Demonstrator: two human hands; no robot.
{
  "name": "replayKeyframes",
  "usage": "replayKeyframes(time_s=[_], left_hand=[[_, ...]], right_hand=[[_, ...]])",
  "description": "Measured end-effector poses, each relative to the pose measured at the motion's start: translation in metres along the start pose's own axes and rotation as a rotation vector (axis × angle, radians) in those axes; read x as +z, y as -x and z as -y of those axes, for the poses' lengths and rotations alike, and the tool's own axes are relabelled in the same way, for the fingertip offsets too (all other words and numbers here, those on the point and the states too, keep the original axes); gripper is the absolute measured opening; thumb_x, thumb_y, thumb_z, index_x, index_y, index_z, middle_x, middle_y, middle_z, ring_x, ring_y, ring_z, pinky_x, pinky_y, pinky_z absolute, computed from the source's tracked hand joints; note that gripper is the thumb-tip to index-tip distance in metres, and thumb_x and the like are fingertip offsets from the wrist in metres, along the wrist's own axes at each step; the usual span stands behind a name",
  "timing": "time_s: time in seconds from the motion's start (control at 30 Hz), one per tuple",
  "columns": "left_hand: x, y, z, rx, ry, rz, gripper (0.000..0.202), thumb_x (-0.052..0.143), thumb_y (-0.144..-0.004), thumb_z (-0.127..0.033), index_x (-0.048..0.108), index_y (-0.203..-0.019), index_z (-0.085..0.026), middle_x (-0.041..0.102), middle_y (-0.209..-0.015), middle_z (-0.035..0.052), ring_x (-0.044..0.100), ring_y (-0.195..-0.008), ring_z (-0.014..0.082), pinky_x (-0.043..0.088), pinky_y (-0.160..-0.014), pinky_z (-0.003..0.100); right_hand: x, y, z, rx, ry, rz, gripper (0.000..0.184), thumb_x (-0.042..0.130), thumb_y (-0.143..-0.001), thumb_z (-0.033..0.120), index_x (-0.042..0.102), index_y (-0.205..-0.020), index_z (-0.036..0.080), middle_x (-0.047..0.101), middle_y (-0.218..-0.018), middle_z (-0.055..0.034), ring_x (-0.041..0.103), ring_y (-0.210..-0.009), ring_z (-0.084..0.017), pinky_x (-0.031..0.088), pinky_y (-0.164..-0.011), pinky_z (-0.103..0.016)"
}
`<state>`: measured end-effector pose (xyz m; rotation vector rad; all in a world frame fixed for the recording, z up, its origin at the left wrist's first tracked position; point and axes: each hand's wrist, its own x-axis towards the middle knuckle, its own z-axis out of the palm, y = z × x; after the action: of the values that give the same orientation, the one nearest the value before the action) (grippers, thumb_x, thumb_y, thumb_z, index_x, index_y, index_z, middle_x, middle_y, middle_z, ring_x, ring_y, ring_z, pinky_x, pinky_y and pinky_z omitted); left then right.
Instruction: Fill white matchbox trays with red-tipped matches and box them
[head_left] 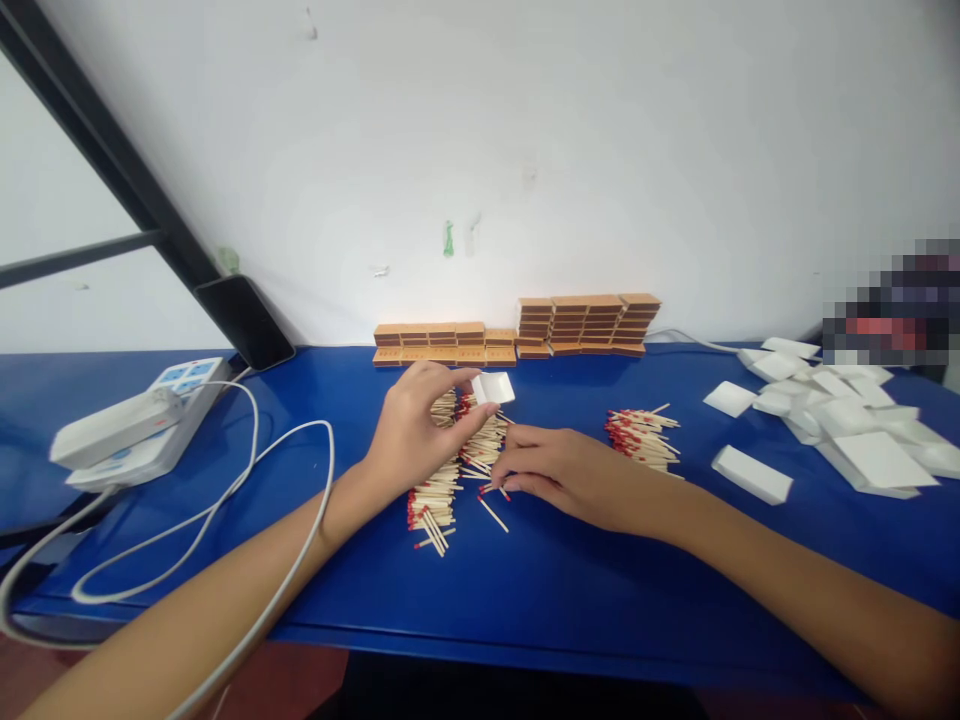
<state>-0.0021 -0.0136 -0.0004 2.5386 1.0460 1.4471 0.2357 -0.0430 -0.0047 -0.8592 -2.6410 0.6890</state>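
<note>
My left hand [416, 425] holds a small white matchbox tray [493, 388] between thumb and fingertips, just above a long heap of red-tipped matches [442, 480] on the blue table [570, 590]. My right hand [559, 468] rests palm down beside that heap, its fingers pressed together on a few matches at the heap's right edge. A second, smaller pile of matches [643, 435] lies to the right of my right hand.
Stacked brown matchbox sleeves [517, 328] line the wall at the back. Several white trays [832, 420] lie scattered at the right. A power strip [135, 420] with white cables [255, 470] and a dark phone [244, 320] occupy the left. A blurred figure [892, 300] is at far right.
</note>
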Motion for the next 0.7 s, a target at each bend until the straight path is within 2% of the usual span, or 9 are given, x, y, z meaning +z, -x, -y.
replayKeyframes(time_s=[0.33, 0.43, 0.53, 0.7], left_hand=[[0.000, 0.000, -0.001, 0.003, -0.003, 0.022, 0.030, 0.081, -0.092, -0.034, 0.076, -0.117, -0.020, 0.078, -0.096, 0.0075, 0.069, -0.093, 0.0241, 0.057, -0.085, 0.041], [0.000, 0.000, -0.001, 0.013, -0.002, 0.014, 0.030, 0.081, -0.092, -0.034, 0.076, -0.117, -0.019, 0.078, -0.097, 0.0075, 0.069, -0.092, 0.0235, 0.057, -0.085, 0.040], [0.000, 0.000, -0.002, 0.016, 0.001, 0.008, 0.030, 0.081, -0.092, -0.034, 0.076, -0.117, -0.018, 0.078, -0.096, 0.0079, 0.069, -0.092, 0.0231, 0.056, -0.085, 0.039], [0.000, -0.001, -0.002, 0.012, 0.011, 0.018, 0.032, 0.081, -0.091, -0.034, 0.076, -0.117, -0.016, 0.078, -0.095, 0.0078, 0.069, -0.092, 0.0231, 0.056, -0.084, 0.039]], right_hand=[[0.003, 0.000, -0.002, 0.043, 0.047, -0.032, 0.015, 0.057, -0.107, 0.030, 0.065, -0.098, 0.021, 0.066, -0.105, -0.0024, 0.060, -0.079, -0.015, 0.042, -0.072, -0.030], [0.002, 0.001, 0.003, 0.073, 0.063, -0.035, 0.014, 0.056, -0.107, 0.029, 0.063, -0.097, 0.021, 0.066, -0.106, -0.0026, 0.059, -0.078, -0.015, 0.041, -0.071, -0.030], [0.000, 0.001, 0.013, 0.107, 0.038, -0.057, 0.013, 0.059, -0.105, 0.027, 0.062, -0.094, 0.021, 0.065, -0.099, -0.0010, 0.057, -0.075, -0.014, 0.040, -0.069, -0.029], [0.006, 0.001, 0.019, 0.136, 0.060, -0.051, 0.010, 0.062, -0.102, 0.023, 0.061, -0.092, 0.021, 0.065, -0.095, -0.0006, 0.057, -0.076, -0.015, 0.038, -0.068, -0.029]])
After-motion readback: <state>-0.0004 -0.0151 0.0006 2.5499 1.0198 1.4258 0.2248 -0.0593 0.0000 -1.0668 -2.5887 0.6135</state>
